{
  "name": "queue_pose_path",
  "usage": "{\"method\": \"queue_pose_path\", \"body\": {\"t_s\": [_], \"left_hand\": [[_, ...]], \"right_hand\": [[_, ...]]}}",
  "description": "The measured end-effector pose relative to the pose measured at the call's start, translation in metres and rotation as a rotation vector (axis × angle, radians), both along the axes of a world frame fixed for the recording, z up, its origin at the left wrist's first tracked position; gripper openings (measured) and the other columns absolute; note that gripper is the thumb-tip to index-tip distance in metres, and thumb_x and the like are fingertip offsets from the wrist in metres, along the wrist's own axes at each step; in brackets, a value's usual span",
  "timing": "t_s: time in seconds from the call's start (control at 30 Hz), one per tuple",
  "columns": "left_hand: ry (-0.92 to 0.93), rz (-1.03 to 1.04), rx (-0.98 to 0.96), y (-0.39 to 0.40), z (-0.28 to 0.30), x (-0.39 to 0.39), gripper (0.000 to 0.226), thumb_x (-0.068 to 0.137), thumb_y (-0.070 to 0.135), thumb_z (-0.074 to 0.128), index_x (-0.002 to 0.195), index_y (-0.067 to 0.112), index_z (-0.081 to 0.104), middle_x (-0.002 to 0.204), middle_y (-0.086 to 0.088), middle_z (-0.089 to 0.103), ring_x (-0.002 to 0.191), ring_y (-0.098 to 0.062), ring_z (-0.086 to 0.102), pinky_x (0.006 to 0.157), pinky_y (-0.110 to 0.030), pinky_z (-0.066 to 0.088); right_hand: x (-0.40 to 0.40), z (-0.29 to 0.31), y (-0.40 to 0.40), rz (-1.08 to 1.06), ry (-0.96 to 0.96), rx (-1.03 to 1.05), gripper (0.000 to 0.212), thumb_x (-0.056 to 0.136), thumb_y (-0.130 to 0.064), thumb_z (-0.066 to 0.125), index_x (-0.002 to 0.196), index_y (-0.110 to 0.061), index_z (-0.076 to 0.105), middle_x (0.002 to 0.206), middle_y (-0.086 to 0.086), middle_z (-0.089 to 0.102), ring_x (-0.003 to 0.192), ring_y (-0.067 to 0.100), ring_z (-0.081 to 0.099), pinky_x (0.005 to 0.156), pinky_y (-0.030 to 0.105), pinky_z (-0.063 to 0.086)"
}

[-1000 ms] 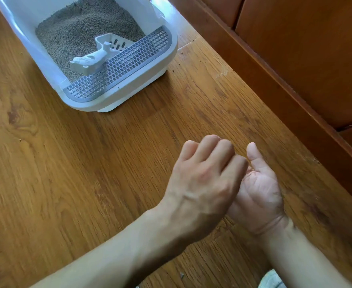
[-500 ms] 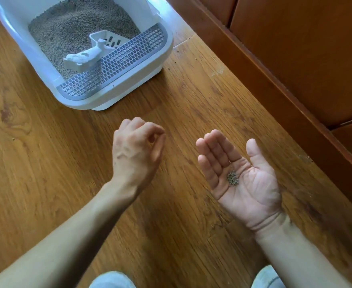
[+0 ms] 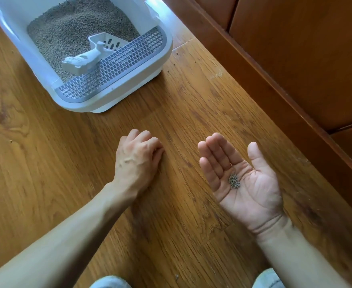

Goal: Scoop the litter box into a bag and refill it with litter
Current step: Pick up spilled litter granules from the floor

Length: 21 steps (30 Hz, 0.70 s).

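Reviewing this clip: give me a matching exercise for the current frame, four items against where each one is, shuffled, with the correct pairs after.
Items
1. scoop
2. small pile of pellets
3. left hand
4. grey grate

Places
A. along the front edge of the litter box
B. fingers curled, down at the wooden floor
C. lying on the litter inside the box
D. in the upturned palm of the right hand

Pairs: 1-C, 2-D, 3-B, 4-A
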State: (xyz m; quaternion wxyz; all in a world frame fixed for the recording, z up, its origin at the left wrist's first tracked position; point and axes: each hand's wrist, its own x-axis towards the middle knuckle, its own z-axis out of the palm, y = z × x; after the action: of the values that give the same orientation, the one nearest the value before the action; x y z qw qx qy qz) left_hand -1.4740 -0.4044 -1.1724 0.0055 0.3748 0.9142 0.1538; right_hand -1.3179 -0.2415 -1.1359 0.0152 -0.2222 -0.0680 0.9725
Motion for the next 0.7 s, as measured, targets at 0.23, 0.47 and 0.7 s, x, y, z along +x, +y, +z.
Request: {"method": "queue_pose_path", "body": {"t_s": [0.23, 0.47, 0.7], "left_hand": [[0.063, -0.116, -0.069, 0.003, -0.004, -0.007, 0.022, 0.097, 0.025, 0.052, 0.091, 0.010, 0.066, 0.090, -0.008, 0.061, 0.083, -0.025, 0.055, 0.069, -0.043, 0.052], [-0.171, 0.169, 0.144, -0.004, 0.001, -0.002, 0.014, 0.096, 0.020, 0.057, 0.097, 0.008, 0.063, 0.096, -0.010, 0.061, 0.091, -0.025, 0.056, 0.077, -0.038, 0.049], [-0.107, 0.066, 0.084, -0.013, -0.003, 0.001, 0.009, 0.089, 0.019, 0.066, 0.092, 0.011, 0.067, 0.088, -0.005, 0.061, 0.084, -0.024, 0.056, 0.072, -0.044, 0.053]], "right_hand": [[0.000, -0.002, 0.000, 0.010, -0.004, 0.030, 0.073, 0.102, -0.055, 0.029, 0.139, 0.005, 0.046, 0.140, 0.024, 0.052, 0.140, 0.034, 0.041, 0.119, 0.044, 0.029], [0.005, -0.001, 0.004, -0.011, -0.003, 0.025, 0.077, 0.101, -0.058, 0.026, 0.139, 0.005, 0.046, 0.141, 0.024, 0.052, 0.139, 0.034, 0.041, 0.119, 0.043, 0.029], [0.004, -0.002, -0.001, 0.005, -0.001, 0.028, 0.078, 0.102, -0.059, 0.022, 0.140, 0.006, 0.044, 0.142, 0.025, 0.050, 0.141, 0.035, 0.039, 0.120, 0.043, 0.027]]}}
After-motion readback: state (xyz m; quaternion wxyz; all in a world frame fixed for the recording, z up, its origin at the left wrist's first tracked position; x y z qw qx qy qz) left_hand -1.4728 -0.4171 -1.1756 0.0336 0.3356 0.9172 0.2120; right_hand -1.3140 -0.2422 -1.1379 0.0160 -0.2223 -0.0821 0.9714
